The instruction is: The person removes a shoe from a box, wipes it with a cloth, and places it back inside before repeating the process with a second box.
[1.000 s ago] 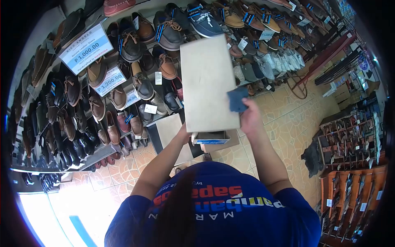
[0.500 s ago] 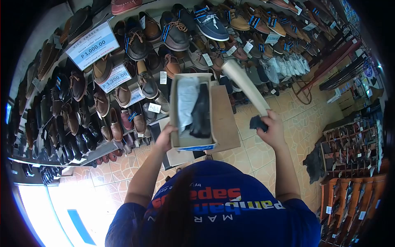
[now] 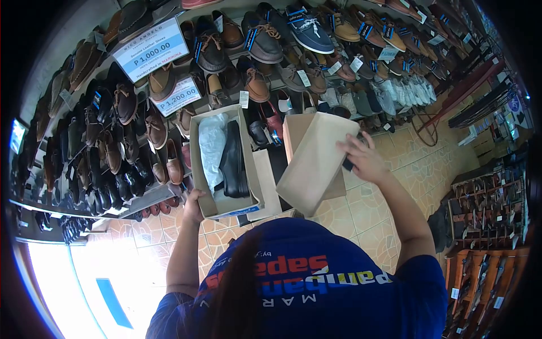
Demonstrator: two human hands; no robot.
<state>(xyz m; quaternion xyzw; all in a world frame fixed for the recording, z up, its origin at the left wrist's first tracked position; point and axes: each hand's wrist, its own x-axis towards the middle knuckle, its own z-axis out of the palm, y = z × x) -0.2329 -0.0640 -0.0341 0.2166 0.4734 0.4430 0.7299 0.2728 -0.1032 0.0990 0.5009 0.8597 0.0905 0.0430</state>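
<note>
The larger price sign [image 3: 151, 52] reads "ANGELO" in its top line, then "Genuine Leather Shoes", "P1,000.00" and "Handcrafted in MARIKINA" – that last word in red. The smaller sign [image 3: 177, 98] below it shows "P1,200.00". On the blue shirt [image 3: 355, 308], upside down in this view, stand "Pamban", "sapa", "by:" and "MAR" – parts of the lettering are hidden. Print on the blue strips [image 3: 250, 40], the white tags [image 3: 304, 78] and the end of the held box [image 3: 252, 183] is too small to read

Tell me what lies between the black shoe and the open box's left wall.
Crumpled white wrapping lies between the black shoe and the open box's left wall, as the head view shows; any contents are hidden.
</note>
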